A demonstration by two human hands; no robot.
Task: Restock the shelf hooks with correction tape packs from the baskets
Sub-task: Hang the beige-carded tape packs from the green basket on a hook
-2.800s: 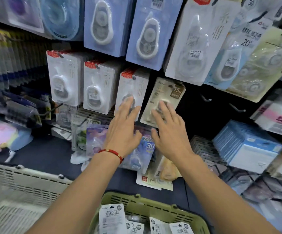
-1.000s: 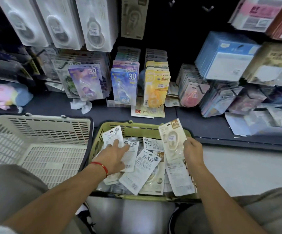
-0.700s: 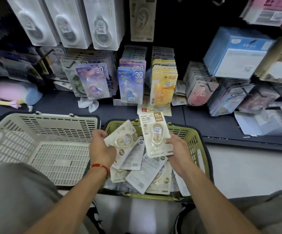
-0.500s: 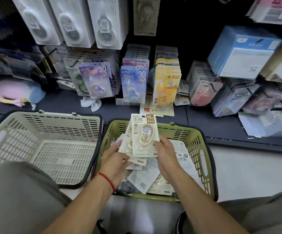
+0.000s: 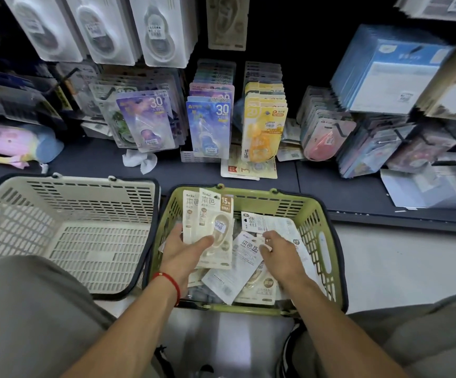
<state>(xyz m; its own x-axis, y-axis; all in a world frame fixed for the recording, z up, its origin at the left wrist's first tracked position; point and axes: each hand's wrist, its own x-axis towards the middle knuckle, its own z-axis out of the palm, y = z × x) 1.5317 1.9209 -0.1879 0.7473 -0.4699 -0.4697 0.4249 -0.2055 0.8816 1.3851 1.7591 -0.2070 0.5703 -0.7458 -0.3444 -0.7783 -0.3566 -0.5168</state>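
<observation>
Green plastic fills the middle of the view: the green basket sits on the floor just in front of the shelf edge, and it is littered with cream correction tape packs lying flat and overlapping across its bottom. The left hand, a red cord bracelet at its wrist, holds a small fan of two or more of these packs, the held packs, upright over the left half of the basket, thumb pressed across the front card and fingers curled behind. The right hand reaches down over the loose pile towards the right side of the basket, its fingers bent and touching the top of a pack; whether they actually pinch it cannot be told from here. Just beside the green basket, to its left and touching it, stands a cream basket with nothing visible inside. Up on the dark shelf, rows of colourful tape packs stand near the front edge: a purple pack, a blue pack and a yellow pack side by side, with a crumpled white tissue lying on the shelf below the purple one. Above them, white blister packs hang from hooks, and a single cream hanging pack hangs just to their right.
</observation>
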